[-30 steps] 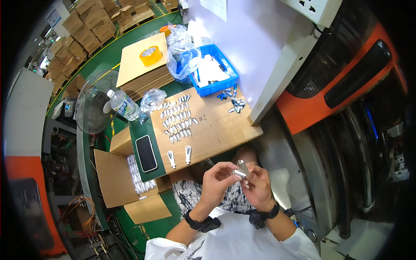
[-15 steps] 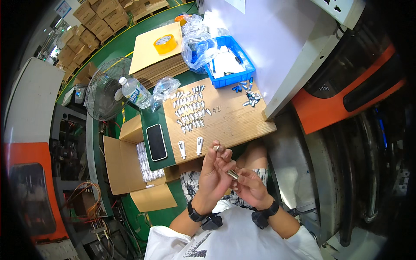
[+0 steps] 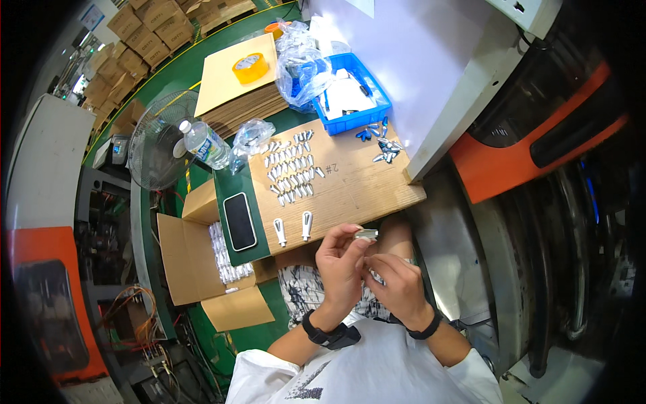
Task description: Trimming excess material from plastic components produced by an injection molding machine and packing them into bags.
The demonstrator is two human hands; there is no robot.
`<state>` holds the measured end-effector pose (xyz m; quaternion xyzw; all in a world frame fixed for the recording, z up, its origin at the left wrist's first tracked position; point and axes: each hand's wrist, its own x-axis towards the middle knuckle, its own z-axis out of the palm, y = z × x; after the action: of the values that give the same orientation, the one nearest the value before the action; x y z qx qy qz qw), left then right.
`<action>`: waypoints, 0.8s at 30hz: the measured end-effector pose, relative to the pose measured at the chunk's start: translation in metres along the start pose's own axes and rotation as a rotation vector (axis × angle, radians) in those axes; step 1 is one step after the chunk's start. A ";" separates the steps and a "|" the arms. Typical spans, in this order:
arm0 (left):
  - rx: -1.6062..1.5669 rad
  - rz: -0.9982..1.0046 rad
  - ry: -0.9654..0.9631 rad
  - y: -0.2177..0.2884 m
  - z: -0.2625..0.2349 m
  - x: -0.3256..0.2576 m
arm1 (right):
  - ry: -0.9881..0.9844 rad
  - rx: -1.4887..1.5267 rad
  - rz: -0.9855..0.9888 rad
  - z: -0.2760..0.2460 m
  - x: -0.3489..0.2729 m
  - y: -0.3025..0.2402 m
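Note:
My left hand (image 3: pixel 341 268) is closed on a small shiny silver metal piece (image 3: pixel 365 234), held between thumb and fingers just past the near edge of the cardboard sheet (image 3: pixel 363 195). Close beside it, my right hand (image 3: pixel 402 284) has its fingertips pinched together under the left thumb; whatever they grip is hidden. On the cardboard lie two white slotted handle-like pieces (image 3: pixel 307 226), apart from each other. Beyond them, small silver pieces (image 3: pixel 291 180) are set out in several rows. Loose blue pieces (image 3: pixel 368 133) and a pile of silver-and-dark pieces (image 3: pixel 388 151) rest at the right.
A phone (image 3: pixel 239 221) lies left of the cardboard, above an open carton (image 3: pixel 182 259) of white pieces. Behind stand a water bottle (image 3: pixel 204 144), a fan (image 3: pixel 158 145), stacked cardboard with yellow tape (image 3: pixel 250 68) and a blue bin (image 3: pixel 355 122). A metal frame (image 3: pixel 464 101) borders the right.
My left hand has turned, and the metal piece now sticks out above its thumb and fingers instead of lying between both hands. My right hand has come in closer, fingertips pinched.

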<state>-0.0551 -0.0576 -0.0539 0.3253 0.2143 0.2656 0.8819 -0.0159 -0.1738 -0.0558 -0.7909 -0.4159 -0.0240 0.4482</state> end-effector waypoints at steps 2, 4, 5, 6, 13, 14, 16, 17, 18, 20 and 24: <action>0.026 0.004 -0.015 -0.001 0.003 -0.001 | 0.007 -0.081 -0.014 0.000 0.001 -0.003; 0.074 -0.048 -0.075 -0.005 0.005 0.001 | 0.011 -0.107 -0.004 -0.008 -0.001 0.000; 0.069 -0.051 -0.089 -0.004 0.009 0.002 | 0.018 -0.130 0.012 -0.013 -0.001 0.001; 0.136 -0.004 -0.116 -0.006 0.017 0.004 | 0.060 -0.149 0.053 -0.024 -0.003 0.005; 0.389 0.447 -0.488 0.015 0.058 0.027 | 0.422 -0.185 0.256 -0.167 -0.042 0.011; 0.429 0.499 -0.533 0.019 0.069 0.033 | 0.506 -0.208 0.287 -0.201 -0.053 0.006; 0.430 0.712 -0.704 0.030 0.107 0.037 | 0.706 -0.166 0.372 -0.261 -0.069 -0.009; 0.448 0.837 -0.825 0.036 0.133 0.038 | 0.834 -0.125 0.428 -0.294 -0.072 -0.020; 0.504 0.967 -0.903 0.040 0.159 0.037 | 0.934 -0.221 0.452 -0.330 -0.077 -0.027; 0.526 1.153 -1.022 0.044 0.215 0.027 | 1.091 -0.319 0.467 -0.393 -0.078 -0.021; 0.514 1.677 -1.181 0.043 0.300 0.016 | 1.104 -0.228 0.523 -0.503 -0.081 0.046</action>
<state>0.1080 -0.1578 0.1813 0.6236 -0.4923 0.5361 0.2851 0.1302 -0.6035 0.1794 -0.7805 0.0897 -0.3631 0.5010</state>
